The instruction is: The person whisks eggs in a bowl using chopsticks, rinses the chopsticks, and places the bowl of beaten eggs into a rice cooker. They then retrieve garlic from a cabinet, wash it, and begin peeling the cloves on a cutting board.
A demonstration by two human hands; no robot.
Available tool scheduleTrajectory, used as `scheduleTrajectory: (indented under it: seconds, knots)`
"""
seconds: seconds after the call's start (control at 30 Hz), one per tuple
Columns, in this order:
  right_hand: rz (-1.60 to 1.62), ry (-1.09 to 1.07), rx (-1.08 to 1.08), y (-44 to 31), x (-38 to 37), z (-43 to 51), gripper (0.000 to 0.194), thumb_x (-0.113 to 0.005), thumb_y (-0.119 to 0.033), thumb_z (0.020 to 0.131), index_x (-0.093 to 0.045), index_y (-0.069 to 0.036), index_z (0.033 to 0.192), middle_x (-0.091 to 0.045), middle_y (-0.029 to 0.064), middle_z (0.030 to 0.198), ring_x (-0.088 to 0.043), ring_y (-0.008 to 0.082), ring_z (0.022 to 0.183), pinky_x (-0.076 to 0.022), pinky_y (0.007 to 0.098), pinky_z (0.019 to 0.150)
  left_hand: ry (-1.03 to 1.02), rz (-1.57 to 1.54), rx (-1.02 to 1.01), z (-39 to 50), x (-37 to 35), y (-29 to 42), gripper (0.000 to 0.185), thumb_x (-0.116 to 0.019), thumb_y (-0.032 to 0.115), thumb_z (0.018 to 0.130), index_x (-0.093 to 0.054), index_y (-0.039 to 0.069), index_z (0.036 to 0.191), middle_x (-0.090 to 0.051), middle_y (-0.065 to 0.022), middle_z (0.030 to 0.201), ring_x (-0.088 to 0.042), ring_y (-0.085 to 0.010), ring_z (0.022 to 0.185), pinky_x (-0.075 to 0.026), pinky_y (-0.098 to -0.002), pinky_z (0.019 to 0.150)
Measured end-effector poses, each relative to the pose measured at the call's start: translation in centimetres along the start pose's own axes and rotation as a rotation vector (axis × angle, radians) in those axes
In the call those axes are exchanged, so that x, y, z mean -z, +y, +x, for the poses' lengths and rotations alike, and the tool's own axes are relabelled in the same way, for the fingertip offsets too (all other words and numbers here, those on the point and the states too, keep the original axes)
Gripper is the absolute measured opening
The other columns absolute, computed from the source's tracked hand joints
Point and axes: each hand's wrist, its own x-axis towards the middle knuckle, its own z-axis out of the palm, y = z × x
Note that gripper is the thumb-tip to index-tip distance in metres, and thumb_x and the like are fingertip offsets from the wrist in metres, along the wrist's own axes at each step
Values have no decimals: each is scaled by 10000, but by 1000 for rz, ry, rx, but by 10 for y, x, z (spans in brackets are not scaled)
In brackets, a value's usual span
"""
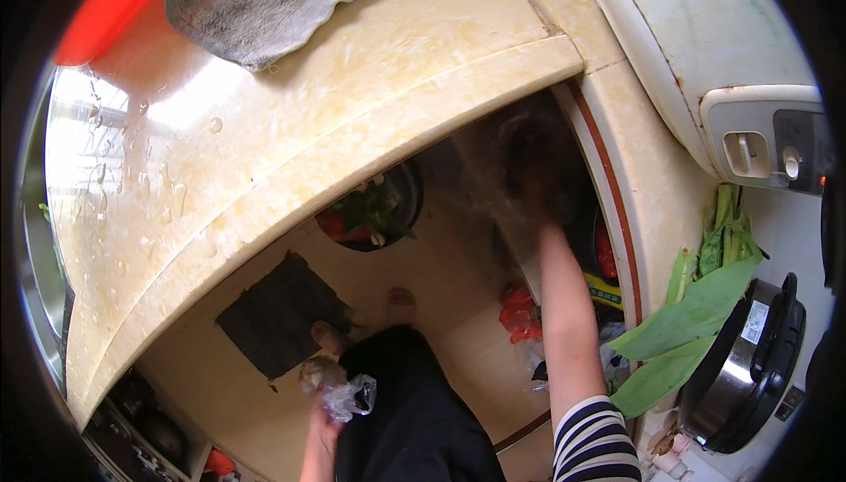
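Observation:
My left hand grips a clear plastic bag low in front of my dark clothing. At the bag's upper left is a pale, roundish bundle whose contents I cannot make out. My right arm, in a striped sleeve, reaches into the dark space below the countertop, where my right hand is a dim blur. Faint clear plastic shows around that hand; its fingers are hidden in shadow. A red plastic bag lies to the left of my right forearm.
A basin of green leaves and a dark mat lie on the floor. The countertop bears a grey towel and water drops. On the right are large green leaves, a black-lidded cooker and a white appliance.

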Motion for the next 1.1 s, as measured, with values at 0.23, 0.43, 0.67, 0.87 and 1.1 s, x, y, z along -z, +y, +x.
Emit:
scheduleTrajectory:
  seconds: [0.23,0.43,0.67,0.87,1.1]
  knots:
    - [174,8,32,8,45,17,382,-362,-241,920,-407,-23,1231,-434,162,1205,-415,251,1090,-346,348,917,13,-11,13,0,8,1,336,-394,323,925,-536,32,1016,-602,-129,967,-569,-272,907,-452,-405,853]
    - [248,0,9,6,59,25,374,-381,-223,909,-419,-17,1219,-449,157,1185,-429,242,1061,-357,339,891,18,-84,27,-2,16,1,348,-391,327,927,-523,40,1069,-594,-127,1015,-557,-280,943,-439,-407,875]
    - [452,8,-108,15,107,-5,365,-403,-202,895,-433,-11,1204,-466,150,1161,-444,231,1027,-370,328,861,19,-28,39,-6,12,0,346,-403,332,923,-532,37,1048,-601,-127,999,-564,-281,926,-443,-411,868]
    - [658,21,-316,25,132,-39,357,-422,-185,883,-445,-6,1192,-481,145,1141,-458,222,999,-381,319,835,36,-16,24,-10,2,-5,331,-467,324,902,-509,35,1056,-602,-127,933,-584,-267,874,-481,-396,811]
    - [725,-96,-250,11,123,-14,349,-444,-164,870,-459,1,1177,-498,139,1117,-473,211,965,-393,308,805,-19,37,29,-8,4,-6,332,-477,323,897,-502,31,1055,-600,-128,937,-585,-266,865,-490,-398,791]
